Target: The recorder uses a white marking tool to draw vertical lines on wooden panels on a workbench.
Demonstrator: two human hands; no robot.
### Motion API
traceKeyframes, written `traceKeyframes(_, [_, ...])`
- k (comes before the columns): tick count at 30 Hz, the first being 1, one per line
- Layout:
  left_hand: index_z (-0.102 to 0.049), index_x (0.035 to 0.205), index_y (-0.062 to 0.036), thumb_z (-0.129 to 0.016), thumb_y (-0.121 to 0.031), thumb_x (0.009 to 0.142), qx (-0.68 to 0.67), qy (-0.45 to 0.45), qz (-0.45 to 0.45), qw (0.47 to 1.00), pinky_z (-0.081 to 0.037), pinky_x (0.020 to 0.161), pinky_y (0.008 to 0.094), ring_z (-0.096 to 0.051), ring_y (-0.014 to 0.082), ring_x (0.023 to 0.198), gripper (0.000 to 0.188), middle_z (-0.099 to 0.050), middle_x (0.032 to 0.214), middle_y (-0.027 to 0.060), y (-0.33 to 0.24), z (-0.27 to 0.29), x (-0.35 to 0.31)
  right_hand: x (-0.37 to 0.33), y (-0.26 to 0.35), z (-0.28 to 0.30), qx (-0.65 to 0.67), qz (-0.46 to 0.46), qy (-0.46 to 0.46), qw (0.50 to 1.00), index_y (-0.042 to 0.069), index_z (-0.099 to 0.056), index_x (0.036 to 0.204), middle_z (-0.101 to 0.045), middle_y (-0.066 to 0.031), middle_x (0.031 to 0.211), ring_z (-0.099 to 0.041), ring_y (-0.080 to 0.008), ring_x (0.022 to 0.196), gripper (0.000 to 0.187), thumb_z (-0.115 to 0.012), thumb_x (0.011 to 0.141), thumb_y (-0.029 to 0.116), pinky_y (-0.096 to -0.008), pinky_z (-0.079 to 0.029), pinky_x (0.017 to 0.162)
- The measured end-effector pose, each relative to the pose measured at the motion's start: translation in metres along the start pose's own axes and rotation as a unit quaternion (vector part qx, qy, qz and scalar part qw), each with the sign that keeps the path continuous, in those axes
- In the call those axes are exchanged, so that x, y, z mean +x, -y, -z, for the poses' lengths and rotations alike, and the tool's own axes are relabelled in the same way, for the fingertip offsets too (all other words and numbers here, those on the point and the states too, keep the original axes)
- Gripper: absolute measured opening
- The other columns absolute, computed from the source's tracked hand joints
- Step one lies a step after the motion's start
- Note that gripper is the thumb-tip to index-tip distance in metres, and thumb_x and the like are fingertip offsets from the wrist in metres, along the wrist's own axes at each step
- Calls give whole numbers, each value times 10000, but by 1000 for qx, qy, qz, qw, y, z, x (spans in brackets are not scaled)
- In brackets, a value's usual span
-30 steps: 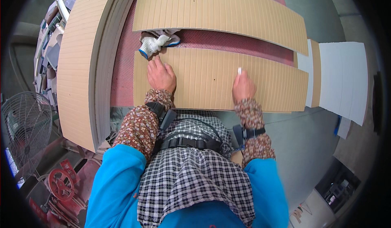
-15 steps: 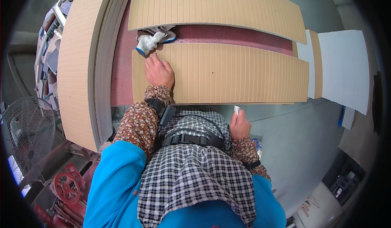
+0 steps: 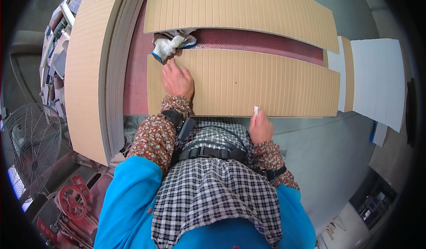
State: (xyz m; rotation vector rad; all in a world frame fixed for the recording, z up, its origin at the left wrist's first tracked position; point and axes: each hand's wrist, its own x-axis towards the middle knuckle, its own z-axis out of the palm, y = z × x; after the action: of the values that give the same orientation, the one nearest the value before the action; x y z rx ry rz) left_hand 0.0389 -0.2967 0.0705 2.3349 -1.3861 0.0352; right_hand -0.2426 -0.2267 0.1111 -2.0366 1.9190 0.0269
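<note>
Resting on the left part of the near grooved tan panel (image 3: 262, 82), the left hand (image 3: 178, 81) bends its fingers toward the knotted white gloves (image 3: 166, 48); whether those fingertips pinch anything or merely press, I cannot tell; the right hand (image 3: 262, 128) is closed around a small white piece (image 3: 256, 110), its tip showing over the panel's near edge, though contact there is unclear.

The panel lies flat along the near side of the red mesh-topped table (image 3: 135, 82), with a matching far panel (image 3: 239, 11) beyond it; it looks thin, stiff and probably light for its length, yet likely to flex if lifted from one end; the grooves may give fingers some purchase, while its edges and corners would probably chip or dent; both short ends, or two well-spaced spots along the long edges, seem the best holds; the white piece looks light, suited to a fingertip pinch.
</note>
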Motion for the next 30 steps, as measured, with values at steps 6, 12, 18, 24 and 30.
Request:
traceKeyframes(6, [-481,1193,26,-528,-151,817,0,19,11,1000,-419,785,425,-498,327,903,418,-499,956,166,0,3,0,100,19,5,-12,7,-29,999,12,-503,907,-623,-209,776,-618,-398,676,208,-458,911,215,-522,-472,585])
traceKeyframes(12, [-476,1189,31,-515,-149,825,-11,27,9,1000,-416,793,437,-501,341,907,407,-503,957,183,1,5,1,183,39,23,-13,0,-44,999,-1,-522,907,-641,-212,757,-640,-389,712,230,-461,916,221,-510,-495,628])
traceKeyframes(18, [-486,1180,19,-531,-156,811,-2,6,-5,1000,-422,778,425,-504,327,902,411,-497,950,162,2,-2,0,185,37,25,-5,-14,-47,999,-5,-535,912,-639,-215,748,-642,-392,734,252,-454,924,233,-509,-498,644])
traceKeyframes(24, [-491,1168,16,-537,-162,809,-15,2,2,1000,-423,771,423,-501,326,901,403,-497,952,163,2,-2,-1,62,5,-9,-10,1,-38,999,15,-489,916,-612,-217,761,-607,-414,683,200,-469,908,214,-517,-467,586])
traceKeyframes(30, [-492,1165,16,-541,-166,809,-10,3,4,1000,-424,776,423,-501,321,907,403,-496,947,156,5,-3,-1,-52,-12,-27,16,-7,1,1000,23,-471,882,-585,-203,757,-585,-409,678,184,-495,902,204,-519,-444,577])
